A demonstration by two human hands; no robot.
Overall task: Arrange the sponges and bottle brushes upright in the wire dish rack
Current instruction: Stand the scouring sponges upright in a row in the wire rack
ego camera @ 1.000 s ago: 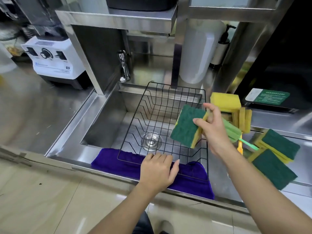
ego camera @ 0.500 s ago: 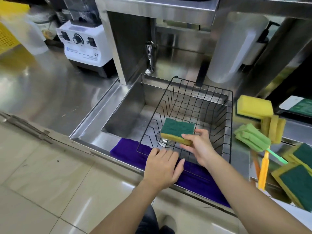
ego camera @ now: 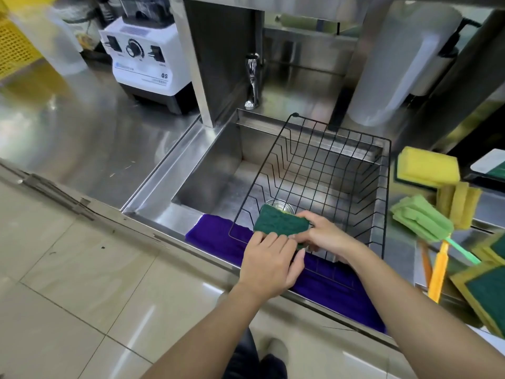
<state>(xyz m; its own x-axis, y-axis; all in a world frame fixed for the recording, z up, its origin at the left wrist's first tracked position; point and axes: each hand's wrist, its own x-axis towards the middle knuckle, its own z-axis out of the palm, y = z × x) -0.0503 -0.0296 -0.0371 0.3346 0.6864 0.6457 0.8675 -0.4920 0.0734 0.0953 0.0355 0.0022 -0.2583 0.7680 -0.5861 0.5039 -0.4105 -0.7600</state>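
While both hands (ego camera: 276,258) grasp green sponge (ego camera: 281,223) — wire rack (ego camera: 386,187) | seemingly otherwise empty

green sponge (ego camera: 281,221), black rack (ego camera: 355,170), purple cloth (ego camera: 216,236)

Counter (ego camera: 82,138): brushed steel, glossy, I see smeared reflections. Sink (ego camera: 216,170) walls same steel, duller. Dish rack (ego camera: 385,187): thin black coated wire, matt. Sponge (ego camera: 278,221) scouring face dark green, coarse, fibrous. Cloth (ego camera: 216,236) on sink edge: purple, plush, matt. Floor (ego camera: 68,296) tiles beige, polished. Blender base (ego camera: 142,64): smooth white plastic.
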